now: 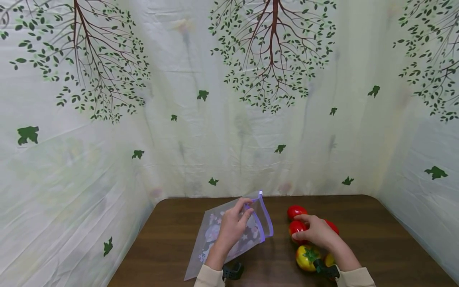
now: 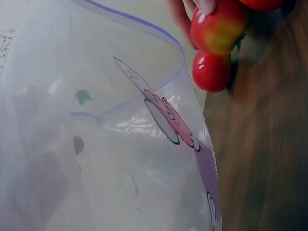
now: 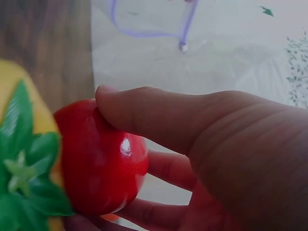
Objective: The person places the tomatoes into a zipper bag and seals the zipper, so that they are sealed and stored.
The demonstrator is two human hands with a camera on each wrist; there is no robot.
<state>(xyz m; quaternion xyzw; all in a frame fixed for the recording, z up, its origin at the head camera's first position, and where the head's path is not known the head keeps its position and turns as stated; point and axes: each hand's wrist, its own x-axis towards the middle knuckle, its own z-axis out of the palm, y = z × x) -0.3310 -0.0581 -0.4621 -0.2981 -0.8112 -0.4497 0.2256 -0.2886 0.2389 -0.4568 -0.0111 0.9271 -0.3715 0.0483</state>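
In the head view the left hand (image 1: 233,227) pinches the upper edge of a clear printed bag (image 1: 211,229) with a purple zip rim, its mouth spread apart toward the right. The bag (image 2: 130,159) fills most of the left wrist view, and the left hand is hidden there. The right hand (image 1: 317,233) grips a red tomato-like piece (image 1: 297,231) between thumb and fingers. Close up, the thumb of the right hand (image 3: 211,130) lies over the red piece (image 3: 103,159), with fingers behind it.
Another red piece (image 1: 296,211) sits just behind the gripped one. A yellow piece with a green leafy top (image 1: 307,257) is in front, and one more red piece (image 1: 332,227) is partly behind the right hand. The brown table (image 1: 387,247) meets a leaf-printed curtain (image 1: 244,159).
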